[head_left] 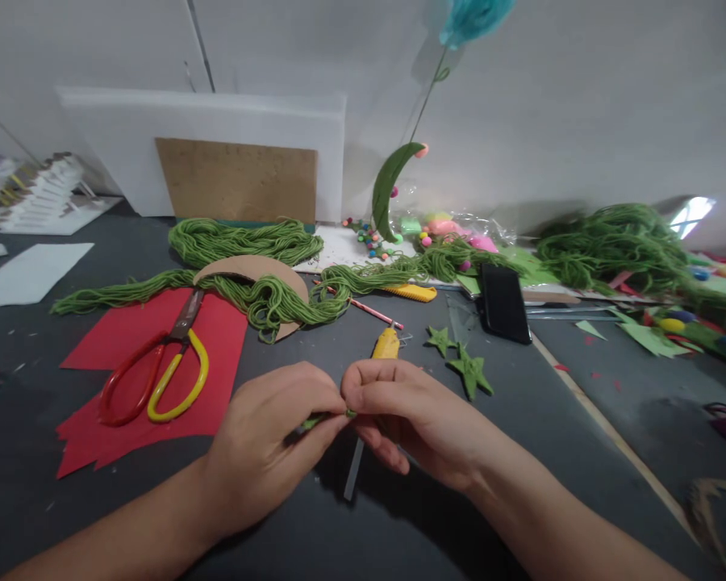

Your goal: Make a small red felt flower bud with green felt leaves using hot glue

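Observation:
My left hand (272, 440) and my right hand (399, 411) meet low in the middle of the view, fingertips pinched together on a small green piece (315, 421) that mostly hides between them. Both hands are closed. Under them a thin grey stick (352, 474) lies on the dark table, and a yellow utility knife (386, 344) sits just beyond my right hand. Two green felt stars (469, 369) lie to the right of it.
Scissors with red and yellow handles (157, 375) rest on a red sheet (139, 363) at the left. Green yarn (260, 294) drapes over a cardboard arc. A black phone (504, 303) lies at the right, with more yarn (617, 242) and scraps behind it.

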Demonstrator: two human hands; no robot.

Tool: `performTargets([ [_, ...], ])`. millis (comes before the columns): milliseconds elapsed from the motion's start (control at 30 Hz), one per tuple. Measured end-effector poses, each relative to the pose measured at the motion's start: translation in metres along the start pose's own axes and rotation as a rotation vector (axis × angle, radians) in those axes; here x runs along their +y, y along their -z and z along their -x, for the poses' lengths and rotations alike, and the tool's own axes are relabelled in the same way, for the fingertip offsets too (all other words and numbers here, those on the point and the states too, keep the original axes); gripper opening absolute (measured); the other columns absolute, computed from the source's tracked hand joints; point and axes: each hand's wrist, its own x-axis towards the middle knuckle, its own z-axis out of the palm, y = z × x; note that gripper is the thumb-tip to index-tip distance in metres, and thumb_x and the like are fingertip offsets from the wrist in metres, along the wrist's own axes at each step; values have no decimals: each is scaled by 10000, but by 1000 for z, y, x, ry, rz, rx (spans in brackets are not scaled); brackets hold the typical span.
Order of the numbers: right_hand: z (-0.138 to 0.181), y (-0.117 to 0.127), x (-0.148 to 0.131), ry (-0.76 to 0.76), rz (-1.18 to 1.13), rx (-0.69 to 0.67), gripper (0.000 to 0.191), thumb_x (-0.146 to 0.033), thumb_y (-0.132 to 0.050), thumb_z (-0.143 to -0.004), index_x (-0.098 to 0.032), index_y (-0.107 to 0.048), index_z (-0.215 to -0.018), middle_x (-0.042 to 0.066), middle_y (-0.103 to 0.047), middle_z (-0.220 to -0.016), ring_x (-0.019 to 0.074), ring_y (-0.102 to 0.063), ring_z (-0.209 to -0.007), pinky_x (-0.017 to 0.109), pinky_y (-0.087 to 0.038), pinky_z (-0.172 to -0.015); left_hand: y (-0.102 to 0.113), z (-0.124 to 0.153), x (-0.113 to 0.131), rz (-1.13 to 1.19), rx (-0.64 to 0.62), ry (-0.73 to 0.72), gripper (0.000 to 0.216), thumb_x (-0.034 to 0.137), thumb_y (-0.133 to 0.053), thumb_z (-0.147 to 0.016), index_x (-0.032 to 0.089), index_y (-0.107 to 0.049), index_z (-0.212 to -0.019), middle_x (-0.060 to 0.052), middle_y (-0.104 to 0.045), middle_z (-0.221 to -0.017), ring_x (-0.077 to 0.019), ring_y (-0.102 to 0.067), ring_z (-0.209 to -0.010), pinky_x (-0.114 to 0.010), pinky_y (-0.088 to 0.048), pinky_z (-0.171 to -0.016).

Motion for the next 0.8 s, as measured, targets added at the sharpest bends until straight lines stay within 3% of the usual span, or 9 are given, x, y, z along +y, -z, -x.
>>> performTargets([
  [100, 2, -2, -2, -5, 2, 12, 157, -223, -617, -657, -167, -483, -597, -94, -405, -423, 15, -254, -346, 147, -131, -335, -1, 3, 0, 56, 46, 49, 133, 110, -595, -754, 225, -661, -751, -29, -694, -715, -160, -629, -674, -244, -475, -643],
  [200, 2, -2, -1, 5, -37, -24, 156, -208, -603, -674, -168, -471, -603, -103, -366, -425, 22, -192, -376, 180, -97, -372, -2, 6, -2, 50, 138, 144, 164, 119, -636, -718, 250, -691, -800, -17, -708, -728, -166, -635, -672, -248, -480, -653],
  [333, 1, 1, 1, -39, -105, -103, 130, -174, -552, -711, -176, -454, -625, -99, -363, -435, 39, -164, -398, 189, -94, -385, 0, 7, -2, -16, 75, -22, 308, 64, -609, -728, 265, -703, -941, -38, -723, -774, -161, -648, -681, -242, -489, -644],
  [433, 0, 1, 2, -42, -117, -116, 144, -176, -540, -731, -176, -444, -623, -100, -343, -431, 43, -146, -403, 193, -79, -391, 1, 5, 0, -3, 103, -89, 318, 21, -608, -715, 248, -709, -913, -35, -711, -758, -142, -641, -674, -218, -487, -630],
  [533, 1, 0, 1, -16, -85, -82, 146, -197, -545, -737, -171, -463, -619, -104, -325, -431, 41, -135, -397, 195, -70, -388, 0, 3, 0, 155, 171, 89, 214, 50, -626, -717, 240, -702, -776, -8, -688, -728, -132, -626, -686, -212, -477, -643],
  [700, 1, -6, 0, 144, 119, 71, 118, -199, -569, -734, -159, -514, -638, -74, -443, -517, 36, -230, -420, 177, -134, -392, -2, -4, -3, 753, 142, 618, 60, 157, -675, -701, 206, -651, -676, 38, -622, -596, -90, -569, -556, -177, -459, -559],
  [800, 1, -8, 1, 239, 275, 124, 113, -215, -551, -766, -159, -533, -669, -51, -506, -584, 43, -292, -452, 174, -196, -413, -2, -8, -4, 1004, 116, 759, 56, 135, -669, -694, 174, -636, -672, 44, -600, -561, -65, -557, -511, -147, -451, -534],
])
